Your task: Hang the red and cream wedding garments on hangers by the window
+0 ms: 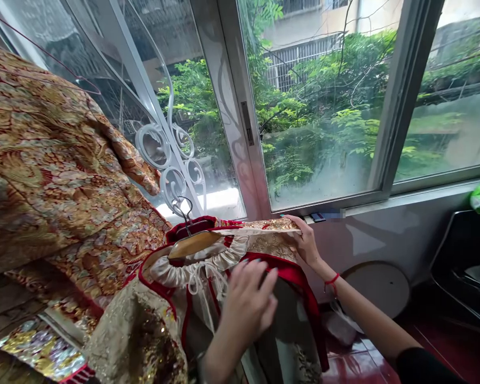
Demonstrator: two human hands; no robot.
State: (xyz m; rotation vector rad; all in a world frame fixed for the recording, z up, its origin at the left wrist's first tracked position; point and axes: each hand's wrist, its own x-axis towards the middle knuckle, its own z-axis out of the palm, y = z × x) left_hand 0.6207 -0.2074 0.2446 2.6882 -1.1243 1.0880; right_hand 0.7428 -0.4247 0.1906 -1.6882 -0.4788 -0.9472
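A gold garment with red trim [144, 320] hangs on a wooden hanger [194, 244] with a metal hook, low in the middle. My right hand [302, 240] pinches the garment's gold shoulder edge near the window sill; a red string circles that wrist. My left hand [250, 304] lies on the red lining by the collar, its fingers stretched and slightly blurred. A white padded band runs under the hanger.
A large red and gold brocade garment [52, 170] hangs at the left on a thin red wire hanger. A sliding window [324, 106] with a white scrolled grille [172, 160] looks onto trees. A round white disc [378, 288] and a dark chair [464, 261] stand at right.
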